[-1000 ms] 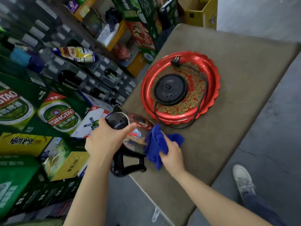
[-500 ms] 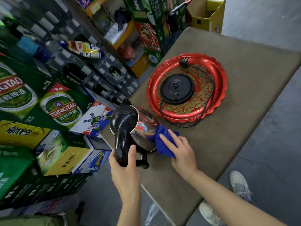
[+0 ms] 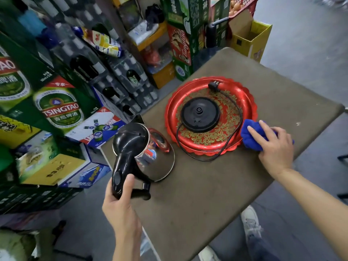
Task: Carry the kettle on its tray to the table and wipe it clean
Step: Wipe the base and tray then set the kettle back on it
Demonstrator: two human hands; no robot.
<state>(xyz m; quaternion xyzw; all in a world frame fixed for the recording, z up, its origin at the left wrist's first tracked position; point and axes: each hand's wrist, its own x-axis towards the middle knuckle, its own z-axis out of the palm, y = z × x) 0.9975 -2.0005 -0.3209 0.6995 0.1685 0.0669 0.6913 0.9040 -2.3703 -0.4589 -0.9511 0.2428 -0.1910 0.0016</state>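
Nearest the camera, the person's left hand (image 3: pixel 120 202) is wrapped around the black handle of the electric kettle (image 3: pixel 145 153), thumb lying along the top of the handle and fingers curled underneath. The kettle, with a shiny steel body and a black lid and spout, is at the near left edge of the worktop (image 3: pixel 197 194), apart from the tray; whether its bottom rests flat on the surface cannot be told. Its polished side mirrors the red of the tray.

Further right, the right hand (image 3: pixel 273 146) lies palm down on a bunched blue cloth (image 3: pixel 252 136), fingers loosely bent over it and pressing it against the worktop. The cloth sits just beside the right rim of the tray, touching or nearly touching it.

Beyond the kettle, the round red tray (image 3: pixel 244 102) with a scalloped edge and gold pattern rests on the worktop. The black kettle base (image 3: pixel 200 114) stands in the middle of the tray. Its black power cord (image 3: pixel 237 113) loops around the base, spilling over the tray's near rim, and the plug (image 3: pixel 214 85) lies at the far side of the tray.

To the left and behind, stacked beer cartons (image 3: pixel 58 108) and crates of bottles fill the background.
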